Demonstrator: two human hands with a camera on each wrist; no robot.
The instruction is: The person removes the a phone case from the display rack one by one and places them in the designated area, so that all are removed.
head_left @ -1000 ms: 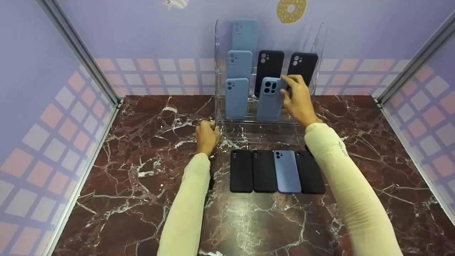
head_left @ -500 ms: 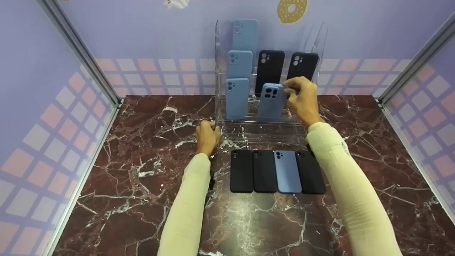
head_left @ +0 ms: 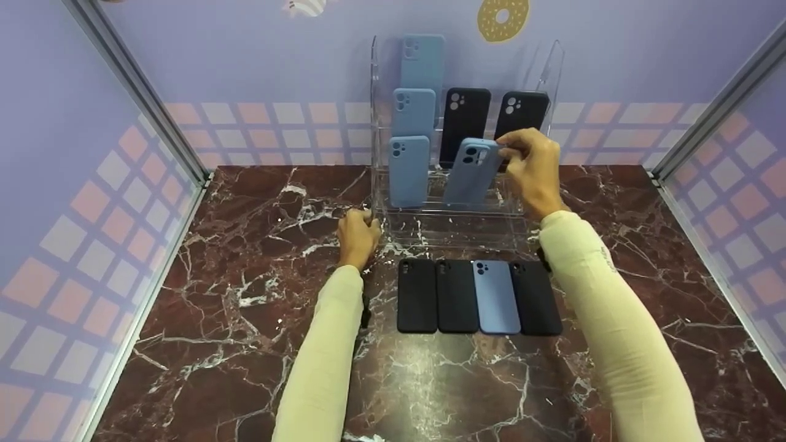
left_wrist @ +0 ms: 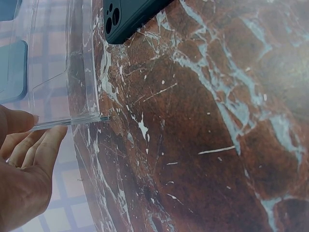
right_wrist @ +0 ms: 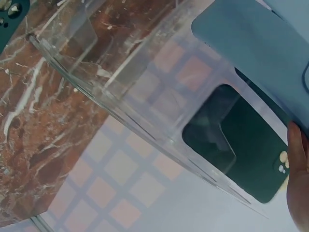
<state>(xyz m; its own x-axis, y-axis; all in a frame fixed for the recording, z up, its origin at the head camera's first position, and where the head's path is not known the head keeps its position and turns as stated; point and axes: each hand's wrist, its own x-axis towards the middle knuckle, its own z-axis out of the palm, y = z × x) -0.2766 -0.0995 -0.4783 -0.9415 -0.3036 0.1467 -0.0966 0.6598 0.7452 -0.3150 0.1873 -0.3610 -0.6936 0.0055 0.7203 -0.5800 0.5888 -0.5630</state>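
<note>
My right hand (head_left: 533,172) pinches the upper right corner of a blue phone case (head_left: 470,181) with a large camera cutout. That case leans to the right in the front tier of a clear acrylic stepped stand (head_left: 454,228), in front of a black phone case (head_left: 465,123). In the right wrist view, the blue case (right_wrist: 256,53) is cut off by the frame edge, with fingers at its side. My left hand (head_left: 358,236) grips the front left edge of the stand; thumb and fingers pinch the clear side panel (left_wrist: 72,121) in the left wrist view.
More blue cases (head_left: 409,172) stand in the stand's left column, and another black case (head_left: 522,113) is at the right of its middle tier. On the marble-pattern table (head_left: 245,368), several black cases (head_left: 417,298) and a blue one (head_left: 496,298) lie in a row.
My right hand has moved a little to the right. The blue case it holds has gone from nearly upright to leaning right and turned somewhat. My left hand stays in place.
</note>
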